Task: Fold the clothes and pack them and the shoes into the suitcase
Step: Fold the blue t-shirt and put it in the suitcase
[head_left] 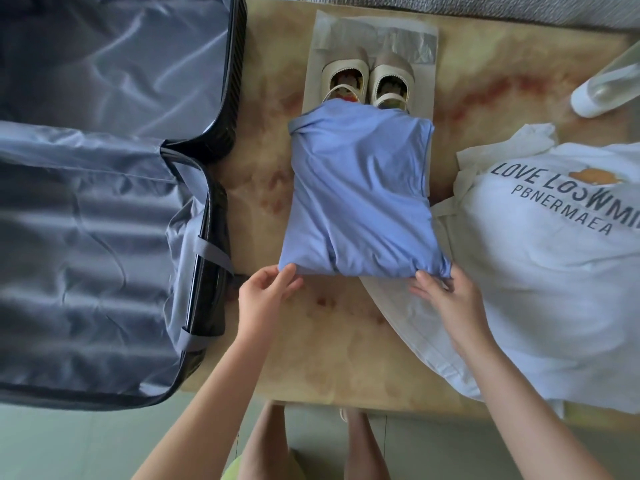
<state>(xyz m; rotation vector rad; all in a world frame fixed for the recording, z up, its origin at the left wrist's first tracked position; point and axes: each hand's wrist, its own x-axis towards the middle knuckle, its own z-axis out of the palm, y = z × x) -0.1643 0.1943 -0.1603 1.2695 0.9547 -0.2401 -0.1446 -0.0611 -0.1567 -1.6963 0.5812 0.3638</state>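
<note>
Bare legs (273, 445) below the table's (311, 362) near edge. Just above, both hands at the near hem of the folded blue garment (360, 195), lying mid-table. Left hand (266, 292): thumb and fingertips closed on the near-left corner. Right hand (446, 296): fingers curled onto the bunched near-right corner, touching the white printed T-shirt (554, 265) spread toward the table's right edge. Far end of the blue bundle draped over the heels of the cream strap shoes (369, 77), set side by side on a clear plastic bag (377, 32) near the far edge. Open suitcase (216, 237) at the table's left side, grey lining showing.

Probably about to lift the bundle leftward into the suitcase. Hazards, as a judgement only:
- Held by two near corners alone, so prone to sagging and unfolding mid-carry.
- Far end resting on the shoes: likely to tip or drag them, and the bag beneath, if pulled rather than raised.
- Bunched right corner so close to the T-shirt: easy to pinch both fabrics and tug the shirt toward the near edge.
- Raised suitcase rim in the path: a catch point for a low carry.

Safer with palms slid underneath before lifting.
</note>
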